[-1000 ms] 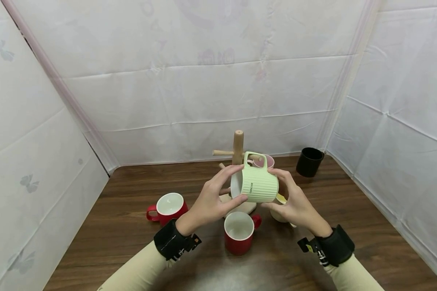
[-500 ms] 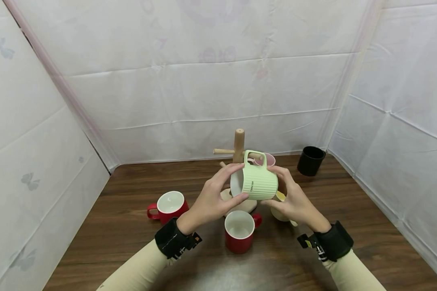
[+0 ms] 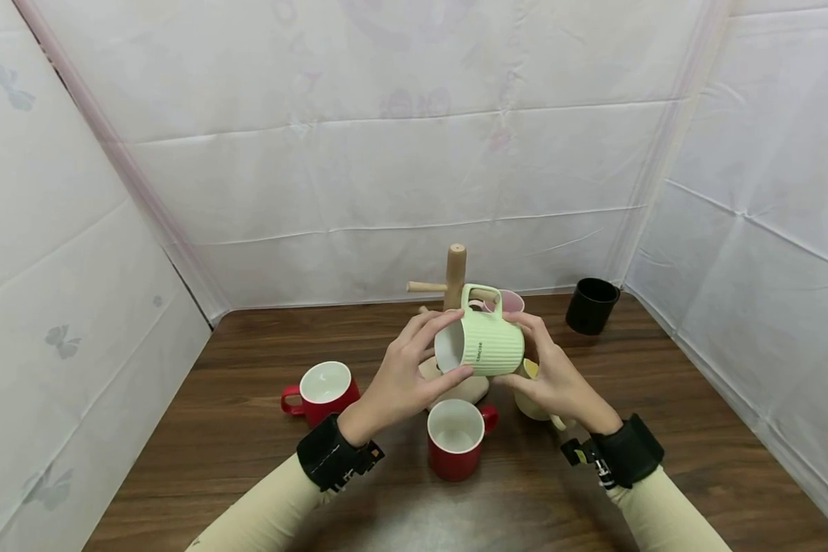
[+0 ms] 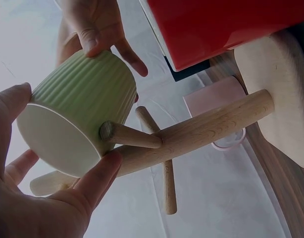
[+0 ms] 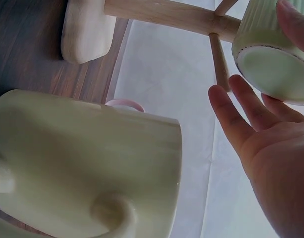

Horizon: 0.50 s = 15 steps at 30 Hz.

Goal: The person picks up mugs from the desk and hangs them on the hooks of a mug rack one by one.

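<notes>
A person in pale sleeves holds a green cup [image 3: 493,346] in midair just in front of a wooden rack [image 3: 456,268], the cup lying on its side with its handle up. The left hand [image 3: 405,373] grips the mouth end between thumb and fingers; the right hand [image 3: 561,382] pinches the bottom end the same way. A peg of the rack shows through the handle's loop, though whether the two touch cannot be told. On the table [image 3: 248,460], one red mug [image 3: 327,395] stands left of the rack and another red mug [image 3: 454,452] directly in front of it. A cream cup [image 3: 533,406], partly hidden, is at the rack's front right, a pink cup [image 3: 512,301] just behind its right side, and a black mug [image 3: 591,307] well to its right.
</notes>
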Each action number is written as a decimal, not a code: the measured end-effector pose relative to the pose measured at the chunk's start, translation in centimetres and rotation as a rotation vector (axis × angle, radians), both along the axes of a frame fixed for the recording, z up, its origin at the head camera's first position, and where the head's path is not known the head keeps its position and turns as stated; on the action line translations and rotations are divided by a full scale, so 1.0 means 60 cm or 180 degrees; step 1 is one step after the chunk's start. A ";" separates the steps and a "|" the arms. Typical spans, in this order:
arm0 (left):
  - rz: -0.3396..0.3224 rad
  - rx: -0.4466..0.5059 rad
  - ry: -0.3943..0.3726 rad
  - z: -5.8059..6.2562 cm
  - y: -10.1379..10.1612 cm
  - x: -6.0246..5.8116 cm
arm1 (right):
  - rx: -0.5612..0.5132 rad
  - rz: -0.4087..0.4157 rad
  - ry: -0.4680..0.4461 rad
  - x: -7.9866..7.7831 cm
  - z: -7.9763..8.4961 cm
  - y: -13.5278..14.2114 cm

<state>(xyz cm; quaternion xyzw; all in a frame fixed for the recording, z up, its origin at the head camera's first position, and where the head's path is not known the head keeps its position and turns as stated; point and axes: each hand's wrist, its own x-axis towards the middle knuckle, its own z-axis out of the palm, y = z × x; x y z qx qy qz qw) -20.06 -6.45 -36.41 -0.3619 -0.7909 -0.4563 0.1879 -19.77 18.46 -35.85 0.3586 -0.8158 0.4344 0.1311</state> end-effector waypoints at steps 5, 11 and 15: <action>0.0034 -0.0010 0.0056 0.000 0.002 0.000 | -0.0007 0.0039 -0.0015 -0.005 -0.004 -0.001; 0.0168 -0.0120 0.0236 -0.004 0.008 0.001 | -0.0055 0.0120 -0.0097 -0.009 -0.008 -0.002; 0.0254 -0.0166 0.0333 -0.006 0.010 0.000 | -0.0055 0.0118 -0.0149 -0.011 -0.009 -0.002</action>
